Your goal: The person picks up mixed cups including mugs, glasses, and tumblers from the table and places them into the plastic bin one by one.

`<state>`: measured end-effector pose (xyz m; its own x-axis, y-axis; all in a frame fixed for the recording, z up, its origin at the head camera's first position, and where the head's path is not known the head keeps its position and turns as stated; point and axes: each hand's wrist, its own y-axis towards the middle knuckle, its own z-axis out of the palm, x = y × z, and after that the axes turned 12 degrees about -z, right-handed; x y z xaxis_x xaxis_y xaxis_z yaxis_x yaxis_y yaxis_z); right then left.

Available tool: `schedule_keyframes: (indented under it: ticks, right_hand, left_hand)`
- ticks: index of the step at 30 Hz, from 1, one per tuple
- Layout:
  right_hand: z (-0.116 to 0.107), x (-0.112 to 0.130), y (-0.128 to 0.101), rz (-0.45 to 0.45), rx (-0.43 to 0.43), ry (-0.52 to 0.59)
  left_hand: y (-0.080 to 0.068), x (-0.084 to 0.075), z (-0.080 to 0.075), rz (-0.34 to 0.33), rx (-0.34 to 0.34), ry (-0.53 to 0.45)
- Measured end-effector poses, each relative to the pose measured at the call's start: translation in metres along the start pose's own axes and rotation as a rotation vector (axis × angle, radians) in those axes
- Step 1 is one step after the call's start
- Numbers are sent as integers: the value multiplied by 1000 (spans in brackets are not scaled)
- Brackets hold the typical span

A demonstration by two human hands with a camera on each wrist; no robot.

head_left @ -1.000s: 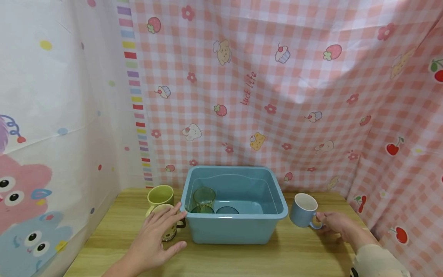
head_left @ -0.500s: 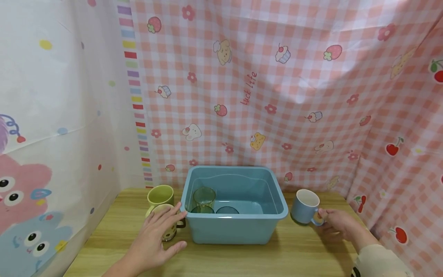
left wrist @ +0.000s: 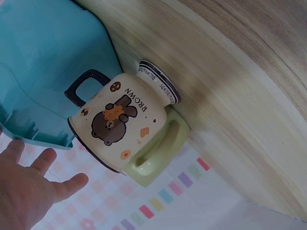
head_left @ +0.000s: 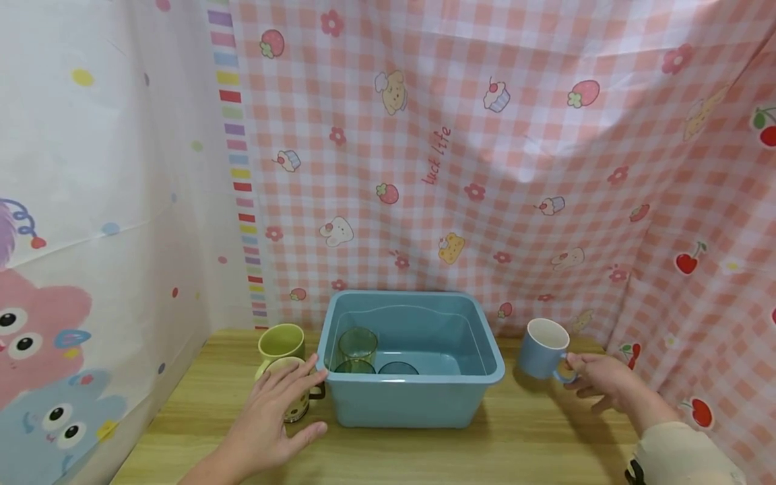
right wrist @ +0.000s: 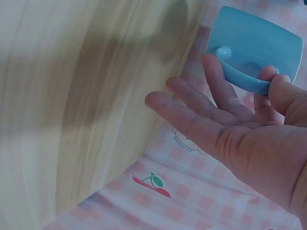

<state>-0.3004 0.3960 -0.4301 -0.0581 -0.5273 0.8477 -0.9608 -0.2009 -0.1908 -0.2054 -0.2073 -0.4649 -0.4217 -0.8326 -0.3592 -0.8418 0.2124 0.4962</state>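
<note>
Wooden table (head_left: 424, 451), tub (head_left: 412, 397) centred.

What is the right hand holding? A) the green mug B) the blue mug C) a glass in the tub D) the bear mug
B: the right hand pinches the handle of the blue mug, lifted beside the tub; the bear mug stands by the left hand.
</note>
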Motion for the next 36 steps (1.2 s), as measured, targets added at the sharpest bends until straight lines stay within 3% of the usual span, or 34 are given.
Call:
schedule_keyframes:
  ticks: [13, 21, 36]
  right_hand:
    - [-16, 9, -3, -5, 23, 3]
    - [-22, 29, -5, -47, 46, 27]
    - [-37, 74, -10, -96, -6, 105]
  left_hand:
    - [1, 0, -2, -2, 6, 9]
    - [1, 0, -2, -6, 11, 8]
    - [0, -1, -2, -10, 13, 12]
